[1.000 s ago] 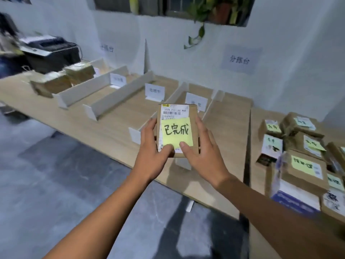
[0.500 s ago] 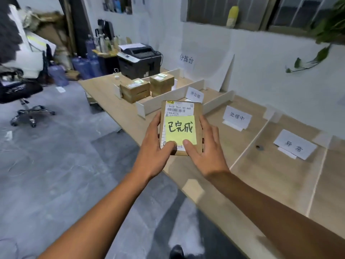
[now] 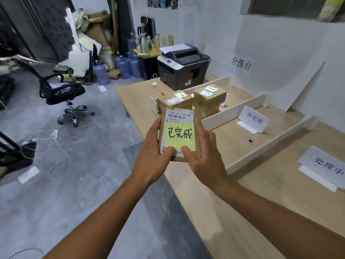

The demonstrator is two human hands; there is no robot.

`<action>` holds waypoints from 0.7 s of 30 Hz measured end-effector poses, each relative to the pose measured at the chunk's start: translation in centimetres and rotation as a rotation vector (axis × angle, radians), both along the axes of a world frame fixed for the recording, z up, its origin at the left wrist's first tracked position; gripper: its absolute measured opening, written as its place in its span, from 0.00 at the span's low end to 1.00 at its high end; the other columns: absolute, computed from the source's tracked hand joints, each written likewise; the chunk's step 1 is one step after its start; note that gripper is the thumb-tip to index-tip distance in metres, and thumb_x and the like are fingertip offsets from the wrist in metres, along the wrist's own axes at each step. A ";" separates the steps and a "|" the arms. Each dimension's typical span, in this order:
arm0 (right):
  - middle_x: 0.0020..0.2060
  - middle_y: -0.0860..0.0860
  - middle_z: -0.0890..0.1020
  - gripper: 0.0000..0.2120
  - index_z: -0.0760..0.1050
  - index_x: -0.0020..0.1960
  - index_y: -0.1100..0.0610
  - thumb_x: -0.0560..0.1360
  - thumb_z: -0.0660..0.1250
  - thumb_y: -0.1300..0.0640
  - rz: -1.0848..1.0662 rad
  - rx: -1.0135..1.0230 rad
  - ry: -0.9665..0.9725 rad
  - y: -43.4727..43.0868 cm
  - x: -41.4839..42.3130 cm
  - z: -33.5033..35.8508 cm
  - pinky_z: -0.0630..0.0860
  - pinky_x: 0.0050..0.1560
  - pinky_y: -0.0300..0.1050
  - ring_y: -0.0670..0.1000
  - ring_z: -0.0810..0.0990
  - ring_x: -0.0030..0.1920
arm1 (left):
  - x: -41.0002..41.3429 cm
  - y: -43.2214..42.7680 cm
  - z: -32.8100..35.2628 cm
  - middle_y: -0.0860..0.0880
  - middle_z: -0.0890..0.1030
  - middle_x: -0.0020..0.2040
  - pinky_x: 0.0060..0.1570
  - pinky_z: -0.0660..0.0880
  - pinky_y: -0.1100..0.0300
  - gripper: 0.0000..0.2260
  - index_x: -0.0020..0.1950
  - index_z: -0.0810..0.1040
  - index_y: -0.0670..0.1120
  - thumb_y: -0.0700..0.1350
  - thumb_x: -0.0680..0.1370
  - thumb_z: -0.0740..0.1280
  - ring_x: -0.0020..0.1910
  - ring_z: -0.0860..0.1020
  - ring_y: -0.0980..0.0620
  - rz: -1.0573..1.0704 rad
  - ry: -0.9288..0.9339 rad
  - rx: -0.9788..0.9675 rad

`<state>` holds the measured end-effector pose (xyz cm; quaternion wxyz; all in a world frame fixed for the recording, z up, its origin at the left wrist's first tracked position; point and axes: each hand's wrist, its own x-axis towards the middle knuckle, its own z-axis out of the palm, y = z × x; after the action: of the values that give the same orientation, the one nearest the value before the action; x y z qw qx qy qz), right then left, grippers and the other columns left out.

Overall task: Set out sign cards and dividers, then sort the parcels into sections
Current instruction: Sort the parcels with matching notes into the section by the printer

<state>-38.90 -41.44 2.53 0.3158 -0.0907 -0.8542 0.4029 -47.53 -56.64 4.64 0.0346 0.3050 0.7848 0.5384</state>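
Observation:
A brown parcel (image 3: 197,124) with a barcode label and a yellow note reading 已完成 is held up above the table's near edge. My left hand (image 3: 153,154) grips its left side and my right hand (image 3: 203,156) grips its right side, both thumbs on the front. Two parcels (image 3: 209,99) sit in the far left section beyond it. White dividers (image 3: 235,111) split the wooden table (image 3: 252,199) into sections. Sign cards stand in them: 待处理 (image 3: 253,119) and 处理中 (image 3: 324,167).
A black printer (image 3: 182,67) stands at the table's far end. An office chair (image 3: 61,90), water jugs (image 3: 121,67) and loose cables lie on the grey floor at left. A small dark speck (image 3: 250,140) lies on the table. The white wall carries the sign 分拣台 (image 3: 240,64).
The view has swung left along the table; the pile of unsorted parcels has left the frame and the left-end section with its two parcels has come close. Both hands still hold the same parcel.

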 end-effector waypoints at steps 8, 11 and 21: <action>0.64 0.41 0.65 0.37 0.45 0.79 0.31 0.76 0.60 0.34 -0.026 0.042 -0.047 2.5 -20.1 -2.5 0.83 0.44 0.36 0.36 0.76 0.60 | -20.2 1.9 -2.3 0.63 0.70 0.73 0.62 0.78 0.46 0.37 0.78 0.54 0.68 0.52 0.72 0.65 0.70 0.73 0.55 -0.031 0.002 0.002; 0.64 0.39 0.64 0.37 0.44 0.80 0.32 0.77 0.60 0.34 -0.077 0.051 -0.059 3.0 -27.6 -3.5 0.85 0.45 0.43 0.37 0.78 0.58 | -28.7 3.0 -3.3 0.64 0.71 0.72 0.62 0.78 0.46 0.37 0.75 0.54 0.73 0.51 0.71 0.66 0.69 0.74 0.55 -0.090 0.006 -0.010; 0.60 0.34 0.60 0.37 0.39 0.78 0.29 0.76 0.56 0.32 -0.394 -0.056 -0.157 9.2 -45.2 -3.0 0.73 0.40 0.21 0.29 0.71 0.56 | -51.2 13.5 -2.5 0.67 0.73 0.68 0.52 0.80 0.57 0.36 0.75 0.53 0.74 0.53 0.71 0.64 0.63 0.76 0.64 -0.425 -0.043 -0.116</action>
<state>-84.08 -32.21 -0.48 0.3183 -0.2957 -0.8305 0.3486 -98.71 -43.13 2.11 0.1815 0.4493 0.7317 0.4794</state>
